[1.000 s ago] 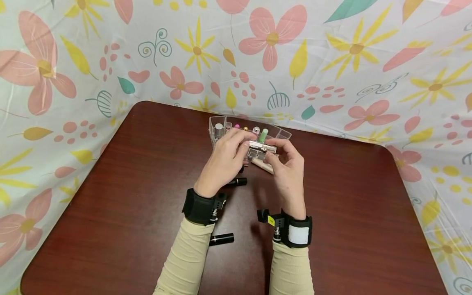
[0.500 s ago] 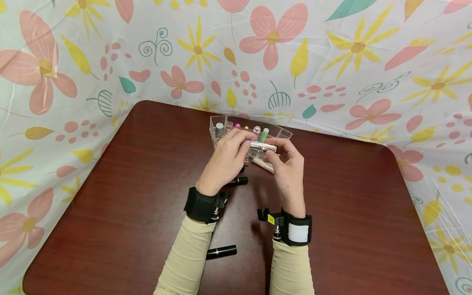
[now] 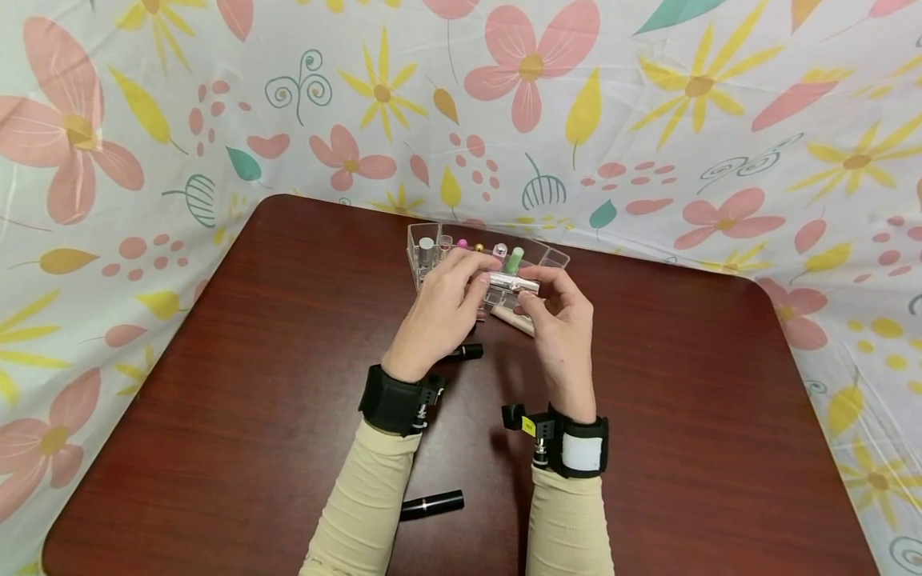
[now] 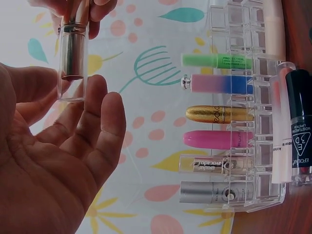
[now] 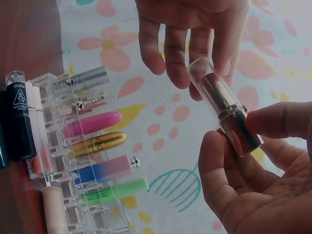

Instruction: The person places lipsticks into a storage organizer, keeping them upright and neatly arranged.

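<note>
A lipstick (image 5: 224, 107) with a clear cap and a shiny metallic base is up in the air between both hands, in front of the organizer. My right hand (image 3: 565, 328) pinches its base between thumb and fingers. At the capped end, my left hand (image 3: 442, 312) holds the cap's tip between thumb and index finger, its other fingers loosely bent. Behind the hands stands a clear acrylic organizer (image 4: 263, 190). Its slots hold a green tube (image 4: 214, 60), a pink-and-blue tube (image 4: 214, 83), a gold one (image 4: 214, 114), a bright pink one (image 4: 214, 139) and a silver one (image 4: 209, 192).
A black lipstick (image 4: 300, 126) and pale pink tubes (image 4: 281, 141) lie before the organizer, with a beige tube (image 3: 513, 319) at its right front. One black tube (image 3: 471, 352) lies under the left wrist, another (image 3: 435, 505) beside the left forearm. A floral cloth (image 3: 432, 104) hangs behind the table.
The black tube beside the left forearm has rolled toward me. The lipstick has turned slightly in the fingers, its printed side no longer showing as before. Both hands stay almost in place.
</note>
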`<state>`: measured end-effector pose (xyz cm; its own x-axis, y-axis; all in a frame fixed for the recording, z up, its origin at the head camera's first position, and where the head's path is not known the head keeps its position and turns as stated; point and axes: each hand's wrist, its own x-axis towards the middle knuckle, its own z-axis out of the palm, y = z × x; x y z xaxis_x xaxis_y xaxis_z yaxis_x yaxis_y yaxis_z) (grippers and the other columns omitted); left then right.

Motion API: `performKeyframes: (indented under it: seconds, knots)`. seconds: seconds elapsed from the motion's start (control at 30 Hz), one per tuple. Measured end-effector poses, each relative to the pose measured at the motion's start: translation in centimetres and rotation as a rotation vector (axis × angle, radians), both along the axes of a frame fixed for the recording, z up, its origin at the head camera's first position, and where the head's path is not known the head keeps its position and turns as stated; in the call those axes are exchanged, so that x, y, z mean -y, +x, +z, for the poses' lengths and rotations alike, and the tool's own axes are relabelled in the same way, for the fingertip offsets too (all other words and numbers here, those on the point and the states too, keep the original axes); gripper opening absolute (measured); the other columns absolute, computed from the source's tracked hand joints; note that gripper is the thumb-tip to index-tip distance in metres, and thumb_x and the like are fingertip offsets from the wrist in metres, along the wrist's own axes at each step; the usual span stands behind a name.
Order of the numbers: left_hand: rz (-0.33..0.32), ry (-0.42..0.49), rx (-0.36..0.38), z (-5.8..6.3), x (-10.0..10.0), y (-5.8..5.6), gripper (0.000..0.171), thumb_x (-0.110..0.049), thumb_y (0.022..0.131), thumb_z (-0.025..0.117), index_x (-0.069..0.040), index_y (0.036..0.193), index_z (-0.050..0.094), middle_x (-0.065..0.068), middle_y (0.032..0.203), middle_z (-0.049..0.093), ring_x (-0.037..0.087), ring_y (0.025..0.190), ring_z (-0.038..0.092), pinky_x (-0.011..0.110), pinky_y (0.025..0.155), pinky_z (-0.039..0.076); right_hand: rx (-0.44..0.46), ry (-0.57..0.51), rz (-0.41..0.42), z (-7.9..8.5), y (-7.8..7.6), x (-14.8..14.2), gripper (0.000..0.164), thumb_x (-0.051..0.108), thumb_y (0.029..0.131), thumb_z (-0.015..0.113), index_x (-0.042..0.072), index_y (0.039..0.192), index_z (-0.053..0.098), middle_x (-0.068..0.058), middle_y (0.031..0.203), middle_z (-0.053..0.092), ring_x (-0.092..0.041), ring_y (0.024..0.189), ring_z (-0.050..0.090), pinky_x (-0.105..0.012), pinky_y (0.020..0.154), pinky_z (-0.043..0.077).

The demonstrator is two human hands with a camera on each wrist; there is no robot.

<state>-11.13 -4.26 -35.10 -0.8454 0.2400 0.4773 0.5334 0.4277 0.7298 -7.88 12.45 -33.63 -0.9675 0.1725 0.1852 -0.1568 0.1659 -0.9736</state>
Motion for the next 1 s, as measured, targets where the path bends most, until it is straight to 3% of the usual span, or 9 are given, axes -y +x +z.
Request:
performKeyframes:
  seconds: [0.23, 0.4, 0.53, 0.63, 0.8, 0.9, 1.0]
  knots:
    - [-0.003, -0.003, 0.026, 0.1, 0.1, 0.1, 0.023, -0.015, 0.106, 0.052, -0.012, 0.121, 0.068, 0.002, 0.116, 0.063, 0.019, 0.135, 0.055, 0.033, 0.119, 0.038, 0.004, 0.004, 0.004, 0.0, 0.0, 0.0, 0.024, -0.002, 0.096, 0.059, 0.007, 0.116, 0.071, -0.002, 0.101, 0.063, -0.021, 0.085, 0.056, -0.022, 0.070, 0.053]
    - [-0.001, -0.004, 0.021, 0.3, 0.1, 0.2, 0.024, -0.017, 0.107, 0.051, -0.014, 0.124, 0.067, 0.002, 0.119, 0.063, 0.020, 0.138, 0.053, 0.030, 0.123, 0.032, -0.005, 0.006, -0.002, 0.0, 0.0, 0.0, 0.024, -0.002, 0.096, 0.060, 0.008, 0.115, 0.071, 0.001, 0.102, 0.064, -0.017, 0.086, 0.056, -0.021, 0.069, 0.050]
    - [0.008, 0.024, -0.014, 0.7, 0.0, 0.5, 0.028, -0.018, 0.107, 0.052, -0.015, 0.133, 0.063, 0.002, 0.125, 0.060, 0.016, 0.109, 0.061, 0.028, 0.097, 0.050, -0.011, -0.043, 0.022, 0.0, -0.1, 0.1, 0.023, -0.002, 0.096, 0.061, 0.005, 0.116, 0.069, 0.001, 0.103, 0.063, -0.015, 0.088, 0.057, -0.022, 0.072, 0.053]
    - [0.020, 0.064, -0.058, 1.0, -0.2, 0.7, 0.031, -0.016, 0.106, 0.054, -0.016, 0.136, 0.060, 0.003, 0.128, 0.057, 0.012, 0.091, 0.056, 0.028, 0.076, 0.049, 0.012, -0.114, 0.090, -0.1, -0.2, 0.0, 0.025, -0.003, 0.095, 0.063, 0.000, 0.120, 0.063, -0.001, 0.103, 0.063, -0.015, 0.088, 0.062, -0.026, 0.075, 0.059]
    - [0.018, 0.090, -0.096, 1.0, -0.9, 0.6, 0.030, -0.012, 0.104, 0.055, -0.013, 0.134, 0.061, 0.005, 0.129, 0.059, 0.014, 0.101, 0.057, 0.028, 0.081, 0.050, 0.125, -0.144, 0.210, -0.1, -0.1, -0.3, 0.037, 0.002, 0.097, 0.065, 0.006, 0.132, 0.057, 0.000, 0.103, 0.064, -0.014, 0.085, 0.066, -0.027, 0.076, 0.060]
    - [0.004, 0.075, -0.099, 0.7, -1.3, 0.6, 0.029, -0.009, 0.104, 0.055, -0.011, 0.132, 0.063, 0.006, 0.130, 0.060, 0.017, 0.107, 0.059, 0.030, 0.097, 0.049, 0.175, -0.105, 0.232, -0.3, -0.2, -0.5, 0.040, 0.005, 0.098, 0.065, 0.012, 0.136, 0.056, 0.002, 0.103, 0.065, -0.012, 0.085, 0.065, -0.024, 0.075, 0.057]
    - [-0.007, 0.049, -0.104, 0.3, -1.7, 0.3, 0.031, -0.006, 0.103, 0.054, -0.011, 0.132, 0.064, 0.006, 0.132, 0.061, 0.017, 0.115, 0.060, 0.032, 0.114, 0.041, 0.189, -0.081, 0.229, -0.4, -0.3, -0.5, 0.045, 0.005, 0.097, 0.065, 0.014, 0.139, 0.054, 0.002, 0.107, 0.064, -0.011, 0.084, 0.065, -0.023, 0.073, 0.056]
